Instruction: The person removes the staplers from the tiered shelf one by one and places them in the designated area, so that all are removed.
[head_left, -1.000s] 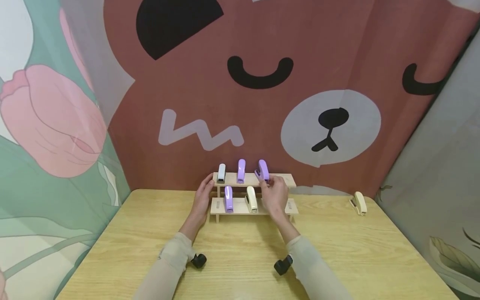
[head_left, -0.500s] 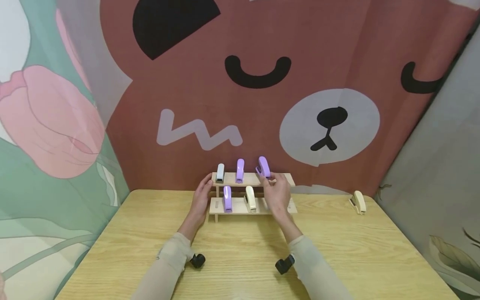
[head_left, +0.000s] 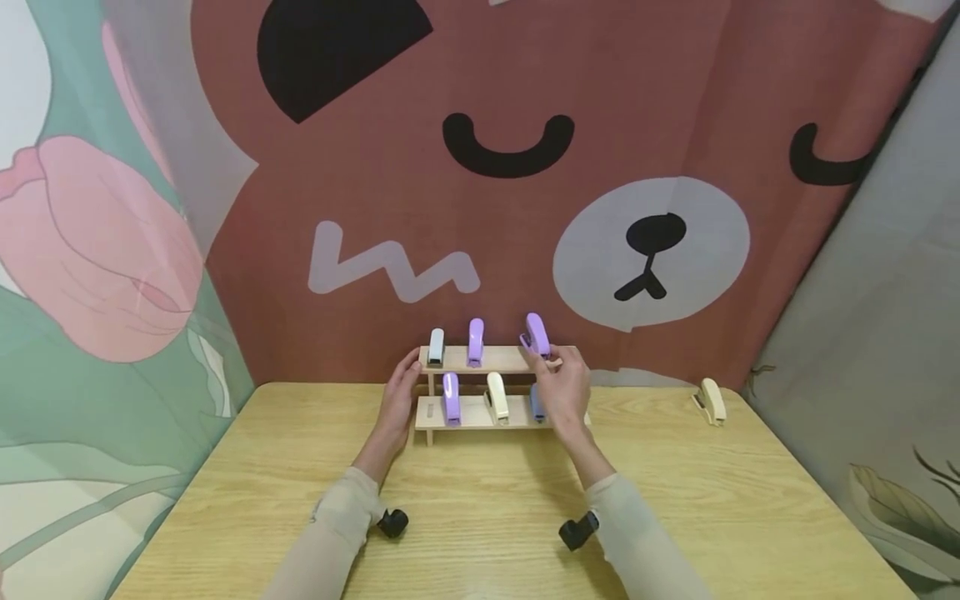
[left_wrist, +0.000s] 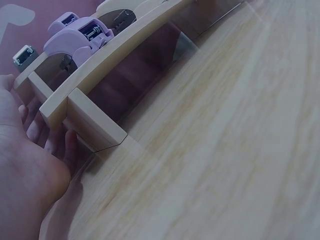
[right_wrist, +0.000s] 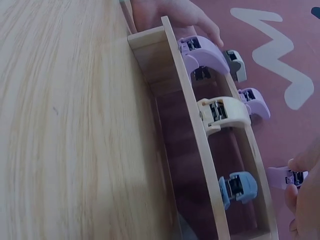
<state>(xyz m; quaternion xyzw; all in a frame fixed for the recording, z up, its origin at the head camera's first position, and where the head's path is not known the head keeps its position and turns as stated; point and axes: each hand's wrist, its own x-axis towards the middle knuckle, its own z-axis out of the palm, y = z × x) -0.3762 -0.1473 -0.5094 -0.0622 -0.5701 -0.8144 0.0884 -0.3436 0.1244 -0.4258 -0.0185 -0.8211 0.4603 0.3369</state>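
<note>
A two-tier wooden rack [head_left: 495,359] bears several small staplers. My right hand [head_left: 564,387] pinches a purple stapler [head_left: 537,332] at the right of the upper tier; thumb and finger meet around its lower end in the right wrist view. Farther left on that tier stand another purple stapler [head_left: 476,340] and a pale grey-white stapler [head_left: 437,345]. The lower tier holds a purple stapler [head_left: 451,397], a cream stapler [head_left: 497,397] and a blue stapler [right_wrist: 240,187], partly behind my right hand in the head view. My left hand [head_left: 397,396] touches the rack's left end, fingers extended along it.
A cream stapler [head_left: 711,401] stands alone at the far right of the wooden table [head_left: 480,508]. Behind the rack hangs a brown bear-print curtain [head_left: 390,183], close to the table's back edge. Patterned curtains flank both sides.
My right hand has moved to the right along the upper tier with the purple stapler. The blue stapler has come into sight on the lower tier. My left hand stays at the rack's end.
</note>
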